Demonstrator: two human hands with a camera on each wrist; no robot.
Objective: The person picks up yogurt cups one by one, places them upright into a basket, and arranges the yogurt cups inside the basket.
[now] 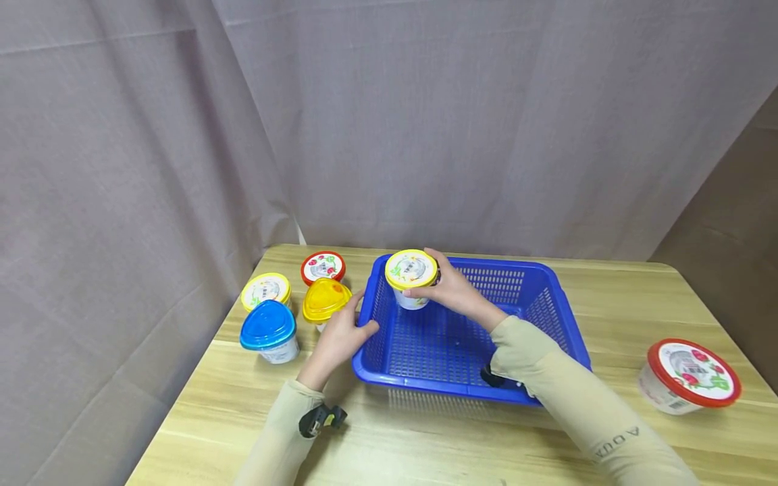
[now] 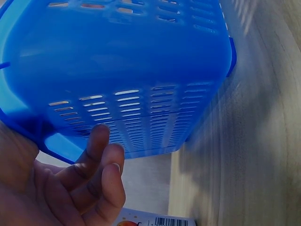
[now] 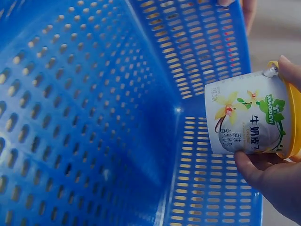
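Observation:
In the head view my right hand [image 1: 452,289] grips a white tub with a round yellow lid [image 1: 411,270] over the far left part of a blue plastic basket [image 1: 464,390]. The right wrist view shows the tub's flower-printed side [image 3: 249,113], tilted within that picture, with the thumb and fingers around it near the lid. My left hand [image 1: 342,334] holds the basket's left rim, its thumb over the edge. Outside the wall, the bent fingers [image 2: 113,183] show in the left wrist view; the thumb is hidden there.
Left of the basket stand a yellow-lidded tub [image 1: 266,290], a blue-lidded tub [image 1: 270,331], a red-lidded tub [image 1: 323,266] and a tub with a rounded-triangular yellow lid [image 1: 326,299]. A larger red-lidded tub [image 1: 689,374] stands at the right. A grey curtain [image 1: 425,121] hangs behind the table.

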